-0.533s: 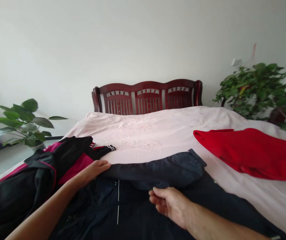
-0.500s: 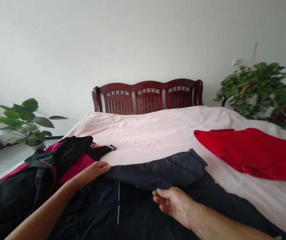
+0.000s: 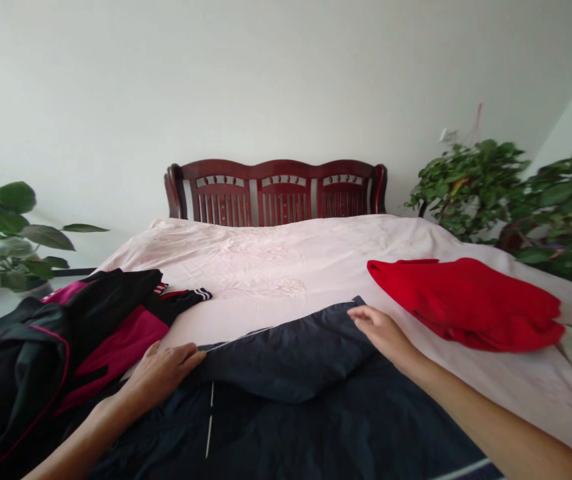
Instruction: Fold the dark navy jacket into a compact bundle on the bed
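Observation:
A dark navy jacket (image 3: 286, 427) with thin white piping lies spread on the bed in front of me. Across its upper part lies a folded-over, sleeve-like section (image 3: 291, 353). My left hand (image 3: 169, 367) is closed on the left end of this section, its fingertips at the fabric edge. At the far right end, my right hand (image 3: 381, 330) pinches the cloth near the corner, thumb and fingers together. To the left of my left hand is a black and magenta garment (image 3: 131, 333) with striped cuffs, close to the jacket.
A folded red garment (image 3: 471, 303) rests to the right on the pale pink bedsheet (image 3: 251, 260). Beyond stands a dark red wooden headboard (image 3: 281, 193) against the wall. Leafy plants flank the bed, one at left (image 3: 11, 233) and more at right (image 3: 476, 180).
My right hand has moved up and away from me, from the section's lower edge to its far right corner. My left hand stays at the left end. The view has shifted slightly right.

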{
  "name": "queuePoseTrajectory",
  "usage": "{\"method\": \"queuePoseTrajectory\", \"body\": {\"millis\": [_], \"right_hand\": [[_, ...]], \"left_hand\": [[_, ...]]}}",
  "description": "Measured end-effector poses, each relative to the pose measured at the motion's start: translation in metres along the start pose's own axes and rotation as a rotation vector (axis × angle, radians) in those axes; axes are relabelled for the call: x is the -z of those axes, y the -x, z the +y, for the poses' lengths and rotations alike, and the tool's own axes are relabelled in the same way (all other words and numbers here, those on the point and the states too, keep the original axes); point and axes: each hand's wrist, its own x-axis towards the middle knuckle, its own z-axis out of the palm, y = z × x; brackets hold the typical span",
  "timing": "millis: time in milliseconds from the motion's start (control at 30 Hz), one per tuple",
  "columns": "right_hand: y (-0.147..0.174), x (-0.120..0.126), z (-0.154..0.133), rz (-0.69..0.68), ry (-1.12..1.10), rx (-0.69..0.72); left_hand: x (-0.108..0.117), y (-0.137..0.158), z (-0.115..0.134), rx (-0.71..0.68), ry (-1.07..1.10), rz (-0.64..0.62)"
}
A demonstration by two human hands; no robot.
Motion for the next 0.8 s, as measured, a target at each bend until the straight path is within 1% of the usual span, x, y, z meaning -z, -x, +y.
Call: {"method": "queuePoseTrajectory", "body": {"millis": [33,67,100,133,200,233,333,433,567,633,700,733,800], "right_hand": [[-0.015,0.003,0.006,0.105,0.191,0.028],[-0.028,0.005,0.012,0.178,0.367,0.019],[-0.038,0.007,0.018,0.205,0.5,-0.029],[-0.045,0.007,0.023,0.185,0.576,-0.098],[-0.051,0.006,0.032,0.104,0.611,-0.216],[-0.05,0.006,0.036,0.082,0.609,-0.233],[-0.045,0.005,0.048,0.092,0.633,-0.204],[-0.04,0.006,0.057,0.056,0.622,-0.208],[-0.039,0.011,0.066,0.096,0.58,-0.143],[-0.038,0.014,0.07,0.051,0.606,-0.123],[-0.037,0.017,0.07,0.009,0.669,-0.097],[-0.036,0.017,0.068,0.027,0.717,-0.066],[-0.032,0.013,0.056,0.141,0.814,0.056]], "left_hand": [[-0.001,0.0,0.005,0.011,-0.004,0.008],[-0.002,0.0,0.009,0.025,-0.001,0.004],[-0.003,0.0,0.011,0.04,0.002,0.0],[-0.005,0.0,0.012,0.055,0.002,0.005],[-0.008,0.0,0.007,0.054,0.008,0.009],[-0.009,0.001,0.003,0.043,0.021,0.009],[-0.01,0.003,-0.007,0.022,0.052,-0.008],[-0.008,0.005,-0.008,0.032,0.017,-0.04],[-0.003,0.006,-0.005,0.03,0.002,-0.023],[0.0,0.009,-0.003,0.014,-0.006,-0.011],[0.003,0.017,0.003,0.016,-0.041,0.042],[0.005,0.021,0.008,0.021,-0.066,0.082],[0.008,0.032,0.024,-0.011,-0.097,0.155]]}}
